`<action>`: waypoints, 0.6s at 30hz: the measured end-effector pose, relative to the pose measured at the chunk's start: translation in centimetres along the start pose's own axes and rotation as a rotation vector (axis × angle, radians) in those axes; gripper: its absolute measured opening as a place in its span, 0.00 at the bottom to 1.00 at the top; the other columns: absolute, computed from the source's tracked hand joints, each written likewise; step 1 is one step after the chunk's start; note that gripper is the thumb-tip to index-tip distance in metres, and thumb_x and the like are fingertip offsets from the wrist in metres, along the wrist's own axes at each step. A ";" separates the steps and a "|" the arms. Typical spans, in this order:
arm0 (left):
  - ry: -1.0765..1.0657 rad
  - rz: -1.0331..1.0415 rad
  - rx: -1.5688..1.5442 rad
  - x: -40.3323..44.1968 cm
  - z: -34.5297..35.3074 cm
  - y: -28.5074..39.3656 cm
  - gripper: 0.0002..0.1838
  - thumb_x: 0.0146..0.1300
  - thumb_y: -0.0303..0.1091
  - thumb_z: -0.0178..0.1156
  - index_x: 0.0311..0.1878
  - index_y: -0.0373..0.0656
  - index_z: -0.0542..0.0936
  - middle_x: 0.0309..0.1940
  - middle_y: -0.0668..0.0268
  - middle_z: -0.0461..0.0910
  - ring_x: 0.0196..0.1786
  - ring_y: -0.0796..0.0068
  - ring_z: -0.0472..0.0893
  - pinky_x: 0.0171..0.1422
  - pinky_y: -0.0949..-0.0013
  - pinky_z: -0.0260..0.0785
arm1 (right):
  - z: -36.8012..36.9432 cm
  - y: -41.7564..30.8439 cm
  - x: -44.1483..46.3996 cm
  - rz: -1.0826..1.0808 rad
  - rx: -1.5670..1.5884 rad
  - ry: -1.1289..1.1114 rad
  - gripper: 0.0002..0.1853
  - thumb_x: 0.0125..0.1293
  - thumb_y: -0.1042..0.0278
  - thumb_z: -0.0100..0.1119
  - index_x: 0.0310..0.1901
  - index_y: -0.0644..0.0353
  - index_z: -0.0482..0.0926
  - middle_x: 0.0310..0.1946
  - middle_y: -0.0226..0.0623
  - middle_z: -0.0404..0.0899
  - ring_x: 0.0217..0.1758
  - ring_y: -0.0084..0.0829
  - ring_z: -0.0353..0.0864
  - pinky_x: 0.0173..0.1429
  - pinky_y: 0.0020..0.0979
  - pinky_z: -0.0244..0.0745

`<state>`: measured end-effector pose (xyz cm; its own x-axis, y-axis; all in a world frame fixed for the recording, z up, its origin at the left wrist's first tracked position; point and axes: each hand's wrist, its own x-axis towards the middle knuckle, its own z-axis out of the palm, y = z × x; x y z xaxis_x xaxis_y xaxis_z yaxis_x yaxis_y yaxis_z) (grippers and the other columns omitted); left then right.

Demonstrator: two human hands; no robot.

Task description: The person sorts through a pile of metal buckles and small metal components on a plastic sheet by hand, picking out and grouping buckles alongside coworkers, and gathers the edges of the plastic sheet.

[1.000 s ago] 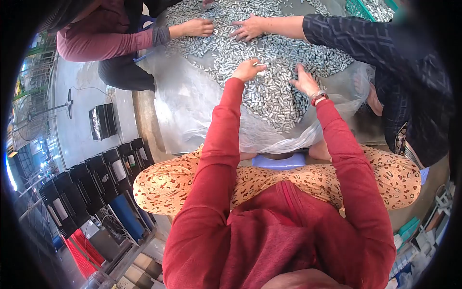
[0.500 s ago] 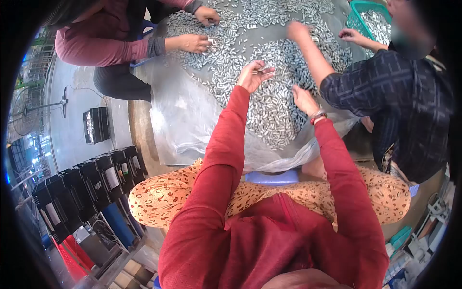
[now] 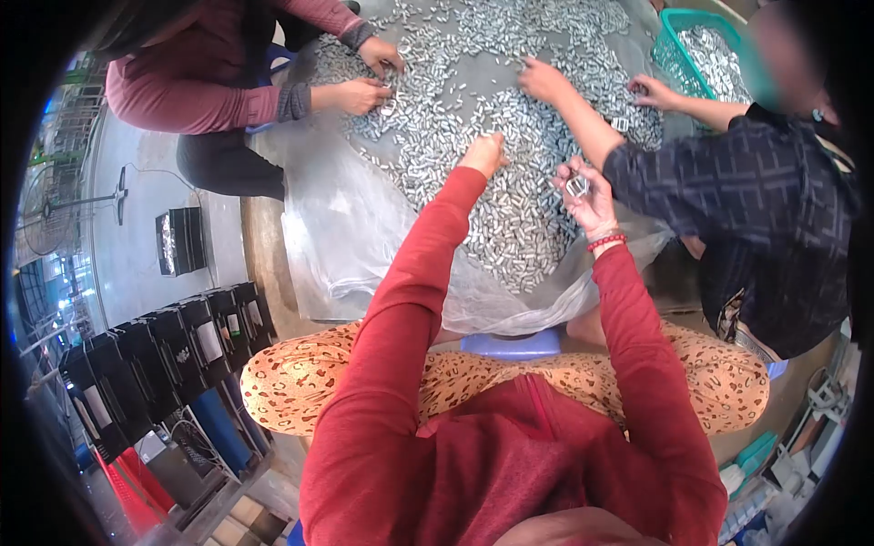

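Note:
Many small silvery metal pieces (image 3: 519, 241) lie heaped and spread over a low surface covered by clear plastic sheeting (image 3: 341, 223). Over the middle of the heap is my left hand (image 3: 484, 155), its fingers pressed together against the pieces; what they hold, if anything, is too small to name. My right hand (image 3: 587, 196) is turned palm up at the heap's right side, with fingers curled round a few shiny metal pieces (image 3: 577, 187).
At the left, a person in a pink sleeve (image 3: 218, 105) has both hands at the pieces. Another in a dark checked sleeve (image 3: 674, 177) reaches in from the right, near my right hand. A green basket (image 3: 672, 55) of metal pieces stands at the back right.
My right hand has turned palm up and now shows metal pieces in it. My left hand has closed and moved slightly down. The right-hand person's arm has swung left across the heap.

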<state>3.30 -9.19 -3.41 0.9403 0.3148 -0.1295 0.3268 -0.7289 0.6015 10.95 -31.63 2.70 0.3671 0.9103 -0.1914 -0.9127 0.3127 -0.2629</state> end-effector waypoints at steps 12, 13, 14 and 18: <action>0.343 -0.121 0.026 -1.8 -5.0 1.7 0.10 0.56 0.34 0.53 0.28 0.35 0.74 0.27 0.45 0.76 0.34 0.46 0.77 0.40 0.50 0.68 | 0.2 3.0 0.8 -0.024 0.119 0.331 0.20 0.65 0.59 0.50 0.54 0.59 0.67 0.46 0.47 0.68 0.50 0.45 0.69 0.57 0.55 0.65; 0.344 -0.046 0.004 -2.1 -6.6 3.6 0.10 0.55 0.34 0.54 0.31 0.35 0.75 0.28 0.46 0.76 0.35 0.47 0.77 0.40 0.51 0.70 | 1.7 3.2 0.6 0.014 0.155 0.320 0.22 0.65 0.54 0.47 0.55 0.59 0.66 0.48 0.49 0.67 0.52 0.48 0.67 0.58 0.57 0.62; 0.240 0.104 0.141 -1.9 -7.1 4.5 0.10 0.55 0.34 0.54 0.32 0.35 0.75 0.29 0.47 0.76 0.35 0.47 0.77 0.40 0.52 0.70 | 3.1 3.5 0.5 0.056 0.194 0.311 0.25 0.65 0.49 0.45 0.57 0.59 0.65 0.50 0.51 0.65 0.54 0.51 0.65 0.60 0.60 0.59; -0.134 0.170 0.382 -4.1 -7.8 12.7 0.16 0.55 0.39 0.56 0.44 0.40 0.74 0.37 0.53 0.75 0.43 0.49 0.76 0.46 0.55 0.71 | 5.2 4.8 0.9 0.069 0.236 0.459 0.30 0.64 0.43 0.44 0.60 0.56 0.63 0.59 0.52 0.59 0.63 0.54 0.57 0.61 0.62 0.56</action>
<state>2.84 -15.01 10.97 0.9794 0.1079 -0.1705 0.1547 -0.9440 0.2916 5.99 -27.96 6.17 0.2977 0.7348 -0.6094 -0.9336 0.3573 -0.0253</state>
